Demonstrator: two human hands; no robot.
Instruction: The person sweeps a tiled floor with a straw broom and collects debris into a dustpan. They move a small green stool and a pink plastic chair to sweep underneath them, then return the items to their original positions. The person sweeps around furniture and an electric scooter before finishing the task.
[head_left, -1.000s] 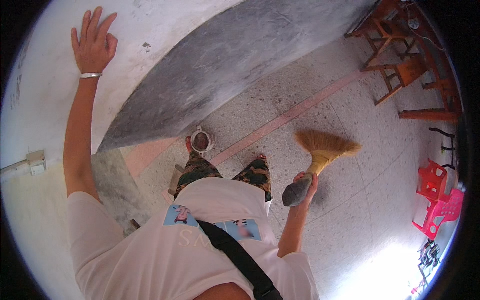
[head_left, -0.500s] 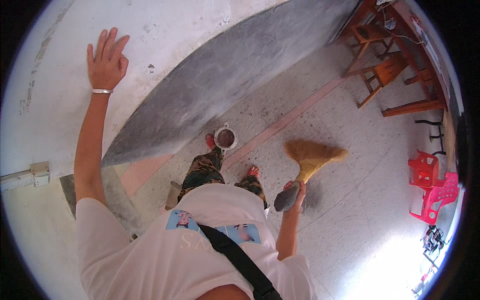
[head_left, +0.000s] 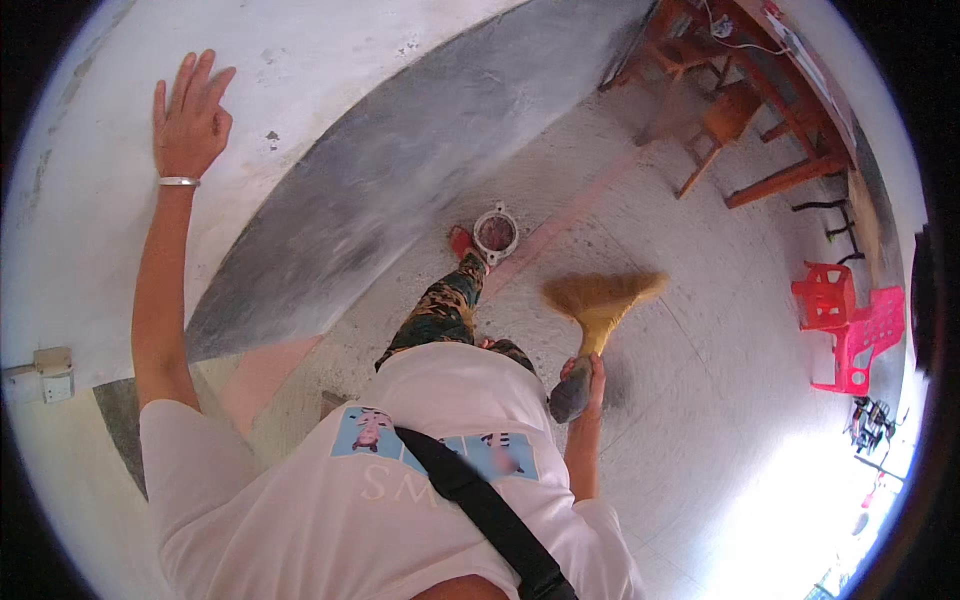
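Right hand (head_left: 590, 378) grips broom (head_left: 598, 305) handle; long axis runs forward-up from hand, bristles on floor (head_left: 700, 400) ahead. Left hand (head_left: 188, 122) open, flat on wall (head_left: 300, 60), well apart.

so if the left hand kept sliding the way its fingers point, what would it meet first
The left hand lies flat on the whitish wall, fingers pointing up along it. That way looks free: only bare wall with small marks as far as the picture shows, though the fisheye rim cuts it off.

A plain hall or eatery is suggested. Beyond the grip, wooden chairs (head_left: 720, 120), red plastic stools (head_left: 845, 320) and a terrazzo floor (head_left: 700, 400) are seen.
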